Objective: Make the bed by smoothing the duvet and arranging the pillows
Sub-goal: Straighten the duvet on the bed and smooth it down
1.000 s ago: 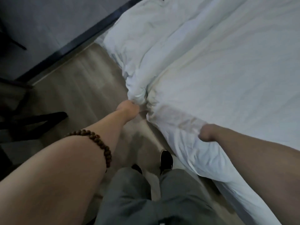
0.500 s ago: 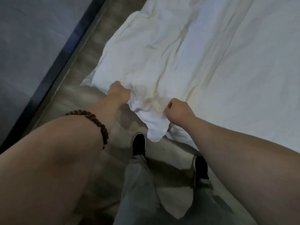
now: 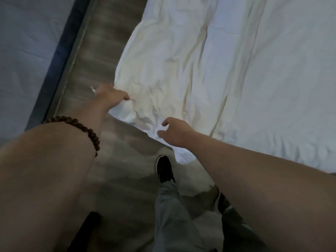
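A white, wrinkled duvet (image 3: 209,70) covers the bed and fills the upper right of the head view; one corner hangs off the bed's edge over the floor. My left hand (image 3: 111,96), with a brown bead bracelet on its forearm, grips the duvet's left edge near that corner. My right hand (image 3: 174,130) hovers over the corner's lower edge with its fingers spread and loosely bent, touching the fabric at most lightly. No pillows are in view.
A strip of wooden floor (image 3: 101,51) runs between the bed and a dark baseboard (image 3: 60,57) under a grey wall on the left. My feet in black shoes (image 3: 164,169) stand on the floor just below the hanging corner.
My right hand has let go of the duvet corner and opened its fingers. My left hand has kept hold of the edge and drawn it outward to the left, spreading the corner flatter.
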`<action>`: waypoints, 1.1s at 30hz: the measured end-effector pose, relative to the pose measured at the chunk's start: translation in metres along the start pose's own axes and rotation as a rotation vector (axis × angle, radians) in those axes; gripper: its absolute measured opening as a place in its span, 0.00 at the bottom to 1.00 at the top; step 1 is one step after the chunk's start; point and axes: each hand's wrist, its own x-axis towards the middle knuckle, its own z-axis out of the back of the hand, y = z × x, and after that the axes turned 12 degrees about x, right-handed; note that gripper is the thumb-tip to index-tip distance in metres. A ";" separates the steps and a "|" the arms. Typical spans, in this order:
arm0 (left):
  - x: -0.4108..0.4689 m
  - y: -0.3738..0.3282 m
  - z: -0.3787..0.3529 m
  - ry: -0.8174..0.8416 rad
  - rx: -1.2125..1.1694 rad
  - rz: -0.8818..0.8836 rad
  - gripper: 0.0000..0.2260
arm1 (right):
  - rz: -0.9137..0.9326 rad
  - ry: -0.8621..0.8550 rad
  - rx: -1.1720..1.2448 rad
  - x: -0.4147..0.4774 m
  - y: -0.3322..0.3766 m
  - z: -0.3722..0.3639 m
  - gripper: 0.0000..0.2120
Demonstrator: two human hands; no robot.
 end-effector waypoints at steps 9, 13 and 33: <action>-0.187 -0.103 0.007 0.384 0.272 -0.425 0.37 | -0.160 0.221 0.867 -0.116 0.043 -0.025 0.46; -0.227 -0.146 0.013 0.402 0.214 -0.401 0.34 | -0.291 0.003 1.162 -0.143 0.027 -0.009 0.39; -0.256 -0.310 -0.054 -0.063 0.446 -0.151 0.24 | 0.084 -0.179 0.714 -0.253 -0.172 0.119 0.35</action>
